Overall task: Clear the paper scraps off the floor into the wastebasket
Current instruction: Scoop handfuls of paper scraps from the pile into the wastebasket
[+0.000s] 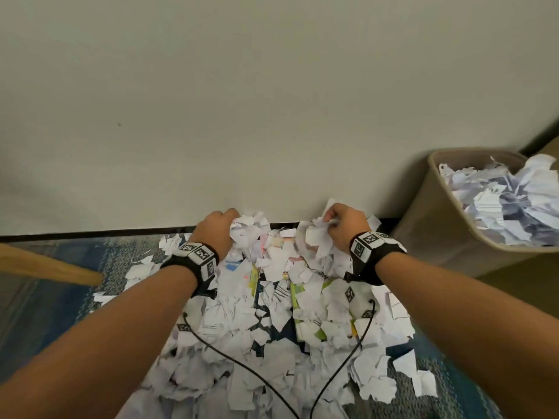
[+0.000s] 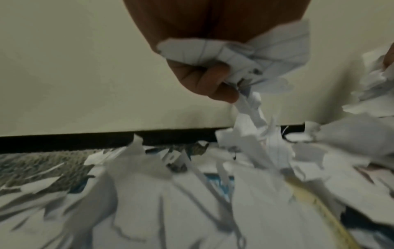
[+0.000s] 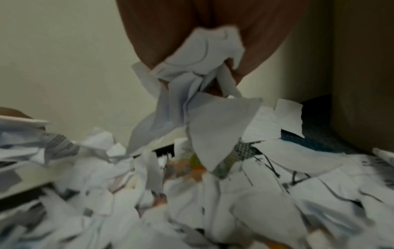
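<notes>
A big heap of torn white paper scraps (image 1: 272, 322) covers the blue carpet in front of the wall. My left hand (image 1: 218, 229) grips a bunch of scraps (image 2: 245, 55) at the far end of the heap, fingers (image 2: 213, 79) curled round them. To its right, my right hand (image 1: 343, 226) holds another crumpled bunch (image 3: 204, 55), lifted a little above the heap. The tan wastebasket (image 1: 435, 225) stands at the right against the wall, filled with crumpled paper (image 1: 511, 201).
The pale wall (image 1: 272, 101) with a black baseboard (image 1: 90, 233) rises just beyond the hands. A wooden furniture leg (image 1: 51, 267) slants in from the left. Two black cables (image 1: 248, 370) from the wrist bands trail over the scraps. Some coloured sheets (image 1: 302, 297) lie among the paper.
</notes>
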The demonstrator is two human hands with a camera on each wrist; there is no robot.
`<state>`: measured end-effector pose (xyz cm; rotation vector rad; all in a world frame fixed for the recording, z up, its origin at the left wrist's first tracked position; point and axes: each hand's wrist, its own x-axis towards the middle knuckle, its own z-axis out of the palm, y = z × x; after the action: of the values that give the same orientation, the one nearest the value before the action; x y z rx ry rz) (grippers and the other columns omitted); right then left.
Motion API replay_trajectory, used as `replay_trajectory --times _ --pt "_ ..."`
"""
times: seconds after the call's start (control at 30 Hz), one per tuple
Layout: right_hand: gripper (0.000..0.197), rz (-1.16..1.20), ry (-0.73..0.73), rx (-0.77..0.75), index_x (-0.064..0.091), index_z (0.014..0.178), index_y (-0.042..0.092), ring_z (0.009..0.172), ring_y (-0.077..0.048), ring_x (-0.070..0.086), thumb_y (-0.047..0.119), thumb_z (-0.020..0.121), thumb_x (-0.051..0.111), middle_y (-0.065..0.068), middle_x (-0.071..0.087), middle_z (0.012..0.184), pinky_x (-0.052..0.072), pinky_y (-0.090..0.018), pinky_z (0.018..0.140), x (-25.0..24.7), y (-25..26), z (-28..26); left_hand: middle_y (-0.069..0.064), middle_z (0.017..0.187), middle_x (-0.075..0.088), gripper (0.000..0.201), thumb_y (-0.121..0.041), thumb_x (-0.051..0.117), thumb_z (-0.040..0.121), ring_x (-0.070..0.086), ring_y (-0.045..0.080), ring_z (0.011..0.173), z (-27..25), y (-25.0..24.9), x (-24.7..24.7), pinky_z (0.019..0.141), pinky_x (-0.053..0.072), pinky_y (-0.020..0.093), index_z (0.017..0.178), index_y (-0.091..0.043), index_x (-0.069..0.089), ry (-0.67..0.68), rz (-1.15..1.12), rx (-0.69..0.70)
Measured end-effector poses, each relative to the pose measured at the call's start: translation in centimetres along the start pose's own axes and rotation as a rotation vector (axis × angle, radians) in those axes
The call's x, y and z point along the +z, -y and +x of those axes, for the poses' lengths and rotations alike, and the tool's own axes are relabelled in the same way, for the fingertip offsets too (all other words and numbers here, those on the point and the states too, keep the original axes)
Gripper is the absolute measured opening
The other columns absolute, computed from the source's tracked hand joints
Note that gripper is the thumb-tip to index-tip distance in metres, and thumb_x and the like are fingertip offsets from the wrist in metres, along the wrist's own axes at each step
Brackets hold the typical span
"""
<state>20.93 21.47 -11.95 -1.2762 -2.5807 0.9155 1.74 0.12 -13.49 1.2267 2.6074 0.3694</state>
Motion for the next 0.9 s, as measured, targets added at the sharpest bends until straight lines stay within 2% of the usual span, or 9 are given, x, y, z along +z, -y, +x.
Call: replay_trajectory --times 0.1,0.2,0.3,0.4,0.47,0.57,0.67,0.77,0.9 --pt "0.02 0.084 -0.023 -0.003 0.06 0.085 0.023 0.072 -0.017 0.055 0.005 0.085 0.051 0.005 0.056 0.083 0.042 -0.023 0.059 -1.6 1.4 -0.3 0.013 0.096 0.057 0.036 -0.003 0.051 0.083 0.058 0.034 0.089 0.1 -1.1 -2.1 0.07 0.041 0.032 0.117 -0.016 0.053 -0.059 -0.029 0.027" --pt "0.021 0.161 -0.048 -0.029 0.062 0.086 0.022 0.076 -0.018 0.057 0.003 0.081 0.053 0.002 0.061 0.09 0.039 -0.021 0.052 -3.7 2.8 -0.6 0.014 0.097 0.058 0.035 -0.004 0.054 0.083 0.058 0.034 0.088 0.1 -2.9 -4.2 0.073 0.046 0.036 0.116 -0.015 0.056 -0.122 -0.078 0.061" --pt "0.021 0.187 -0.089 -0.08 0.063 0.085 0.021 0.079 -0.019 0.058 0.003 0.077 0.056 0.002 0.064 0.09 0.039 -0.02 0.054 -6.5 3.7 -1.0 0.014 0.098 0.059 0.033 -0.006 0.057 0.083 0.057 0.034 0.089 0.4 -5.6 -6.5 0.076 0.049 0.039 0.114 -0.014 0.057 -0.166 -0.103 0.135" --pt "0.018 0.283 -0.15 -0.086 0.063 0.079 0.019 0.082 -0.024 0.063 0.003 0.072 0.059 -0.002 0.068 0.088 0.054 -0.031 0.064 -9.6 4.7 -1.1 0.014 0.1 0.061 0.032 -0.005 0.054 0.081 0.057 0.033 0.091 1.4 -8.7 -9.0 0.076 0.047 0.037 0.112 -0.013 0.059 -0.255 -0.161 0.201" --pt "0.014 0.368 -0.221 -0.089 0.06 0.075 0.016 0.079 -0.026 0.064 0.003 0.071 0.059 -0.006 0.068 0.087 0.056 -0.039 0.069 -12.2 5.0 -1.4 0.013 0.099 0.061 0.029 -0.005 0.051 0.081 0.057 0.031 0.088 1.9 -11.5 -10.4 0.074 0.046 0.035 0.108 -0.012 0.059 -0.317 -0.23 0.22" --pt "0.011 0.378 -0.343 -0.103 0.056 0.072 0.017 0.067 -0.019 0.056 0.007 0.071 0.06 -0.005 0.064 0.08 0.051 -0.032 0.059 -16.5 4.9 -2.1 0.009 0.096 0.062 0.026 -0.007 0.048 0.082 0.056 0.029 0.085 2.5 -16.2 -11.6 0.072 0.045 0.033 0.104 -0.014 0.059 -0.378 -0.326 0.275" --pt "0.014 0.316 -0.436 -0.112 0.052 0.07 0.021 0.064 -0.015 0.052 0.01 0.071 0.06 0.002 0.06 0.077 0.043 -0.024 0.056 -20.5 4.1 -3.0 0.009 0.097 0.063 0.026 -0.007 0.046 0.082 0.057 0.03 0.086 3.2 -21.1 -11.8 0.073 0.048 0.035 0.104 -0.014 0.058 -0.429 -0.426 0.351" --pt "0.015 0.328 -0.53 -0.065 0.052 0.076 0.022 0.067 -0.017 0.05 0.009 0.071 0.057 0.004 0.059 0.08 0.042 -0.024 0.059 -23.6 1.8 -3.7 0.009 0.095 0.062 0.027 -0.005 0.046 0.081 0.057 0.029 0.086 3.7 -26.4 -11.7 0.071 0.048 0.035 0.104 -0.013 0.058 -0.448 -0.527 0.414" --pt "0.028 0.342 -0.612 -0.003 0.054 0.089 0.024 0.071 -0.02 0.054 0.002 0.072 0.049 0.002 0.061 0.096 0.046 -0.027 0.058 -25.8 -1.8 -4.5 0.011 0.099 0.06 0.028 -0.006 0.048 0.081 0.054 0.026 0.086 4.8 -32.2 -11.6 0.069 0.043 0.029 0.107 -0.013 0.056 -0.474 -0.572 0.482"
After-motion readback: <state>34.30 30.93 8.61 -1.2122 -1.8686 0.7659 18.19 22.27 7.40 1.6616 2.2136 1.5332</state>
